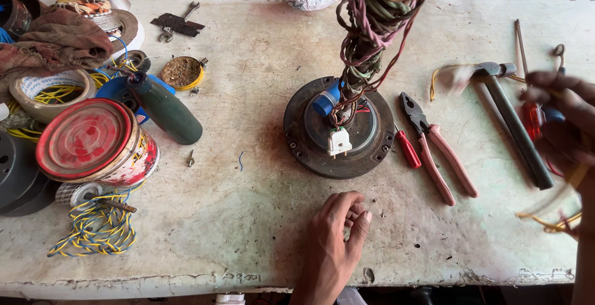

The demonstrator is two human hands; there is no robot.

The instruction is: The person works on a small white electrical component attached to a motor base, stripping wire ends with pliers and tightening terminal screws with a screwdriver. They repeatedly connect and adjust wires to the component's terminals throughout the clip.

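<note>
- Down at the near edge of the worn workbench (248,230), the left hand (338,237) lay palm down on the bare top, fingers loosely curled and holding nothing.
- Just beyond it stood a round dark motor base (304,138) with a white plug (339,141) resting on it and a blue capacitor (326,99) tucked against a rising tangle of purple and green wires (372,26).
- At the far right the right hand (567,125), blurred, was closed around thin yellow wires (551,209) that trailed below it; a red-handled tool (533,119) showed beside the fingers, though whether the hand gripped it could not be told.
- Between the base and that hand lay a small red screwdriver (408,149), pink-handled pliers (437,150) and a hammer (511,116).
- On the left sat a red-lidded tin (87,138), a dark green bottle-shaped piece (166,110), a coil of yellow-and-blue wire (96,227) and a crumpled brown rag (59,42).
</note>
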